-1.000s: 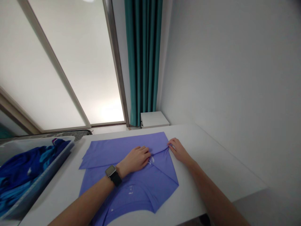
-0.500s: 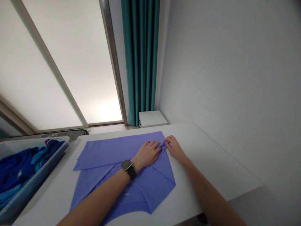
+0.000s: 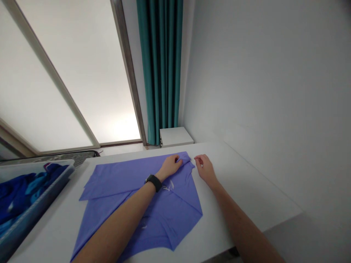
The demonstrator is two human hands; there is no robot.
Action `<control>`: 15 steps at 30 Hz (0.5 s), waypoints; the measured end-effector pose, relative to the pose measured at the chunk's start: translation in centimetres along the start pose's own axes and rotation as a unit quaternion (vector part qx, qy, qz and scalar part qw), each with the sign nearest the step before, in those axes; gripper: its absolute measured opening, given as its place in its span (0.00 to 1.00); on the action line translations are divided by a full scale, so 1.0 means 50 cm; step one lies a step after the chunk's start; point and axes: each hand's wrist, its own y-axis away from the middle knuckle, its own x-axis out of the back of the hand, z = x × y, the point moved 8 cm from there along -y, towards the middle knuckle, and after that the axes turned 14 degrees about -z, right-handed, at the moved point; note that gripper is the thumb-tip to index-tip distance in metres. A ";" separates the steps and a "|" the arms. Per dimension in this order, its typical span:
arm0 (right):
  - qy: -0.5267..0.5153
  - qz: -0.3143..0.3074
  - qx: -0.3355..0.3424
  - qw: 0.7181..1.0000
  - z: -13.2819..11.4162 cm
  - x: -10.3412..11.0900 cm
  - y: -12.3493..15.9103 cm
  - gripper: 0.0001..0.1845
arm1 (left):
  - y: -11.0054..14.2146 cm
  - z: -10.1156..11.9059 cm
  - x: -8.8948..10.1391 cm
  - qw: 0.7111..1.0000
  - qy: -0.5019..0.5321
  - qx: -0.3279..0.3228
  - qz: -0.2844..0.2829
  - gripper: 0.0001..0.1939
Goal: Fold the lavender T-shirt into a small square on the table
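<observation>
A purple T-shirt lies on the white table, its far part folded over in a band and its neckline toward me. White print shows on its chest. My left hand, with a dark watch on the wrist, is closed on the cloth near the far right corner, where the fabric bunches a little. Part of the shirt is hidden under my left forearm. Just right of that corner, my right hand is off the cloth, fingers bent and thumb apart from them, holding nothing.
At the left stands a pale plastic bin with blue clothes in it. A white cabinet is beyond the table's far edge, below a green curtain. A wall runs along the right side.
My left hand has slid across the shirt toward its far right corner. The right hand has let go of the shirt's edge. The view has shifted slightly right.
</observation>
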 end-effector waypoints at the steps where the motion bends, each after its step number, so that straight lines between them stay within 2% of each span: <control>1: 0.016 -0.013 -0.002 1.000 -0.001 -0.006 -0.001 0.11 | -0.003 -0.014 0.008 1.000 0.028 0.003 0.010 0.12; 7: 0.151 -0.141 -0.021 0.978 -0.015 -0.070 0.002 0.09 | 0.000 -0.077 0.022 0.980 0.192 0.009 0.042 0.16; 12: 0.198 -0.165 -0.033 0.966 -0.031 -0.067 0.005 0.06 | 0.004 -0.079 0.016 0.959 0.279 0.000 0.043 0.15; 15: 0.231 -0.158 -0.014 0.960 -0.068 -0.056 0.009 0.06 | 0.006 -0.078 0.021 0.945 0.324 0.000 0.043 0.15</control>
